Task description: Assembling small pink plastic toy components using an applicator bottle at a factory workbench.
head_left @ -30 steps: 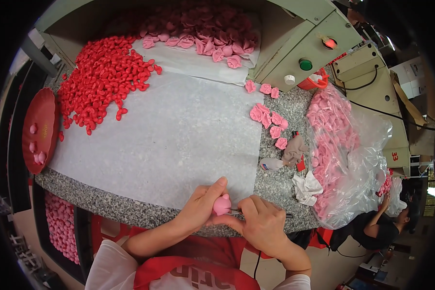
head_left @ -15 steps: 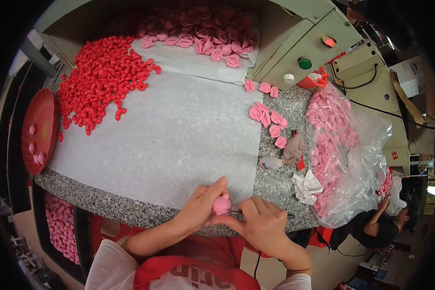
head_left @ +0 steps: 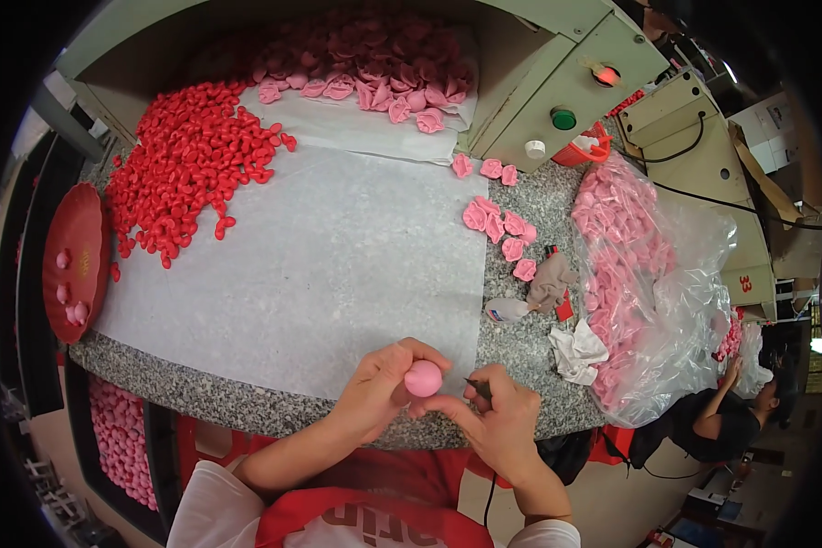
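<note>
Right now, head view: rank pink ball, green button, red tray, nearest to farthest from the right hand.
1. Pink ball, in the left hand, just left of the right hand.
2. Green button, ahead on the machine front.
3. Red tray, far left.

One wide fisheye view from the head, down onto the nearby worktop [head_left: 219, 395], rim details uncertain

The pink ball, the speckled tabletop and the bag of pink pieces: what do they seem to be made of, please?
Pink ball: perhaps plastic or rubber, smooth with a soft sheen. Tabletop: granite or an imitation, flat, with grey speckling. Bag: likely thin plastic film, glossy, see-through and crinkled.
</note>
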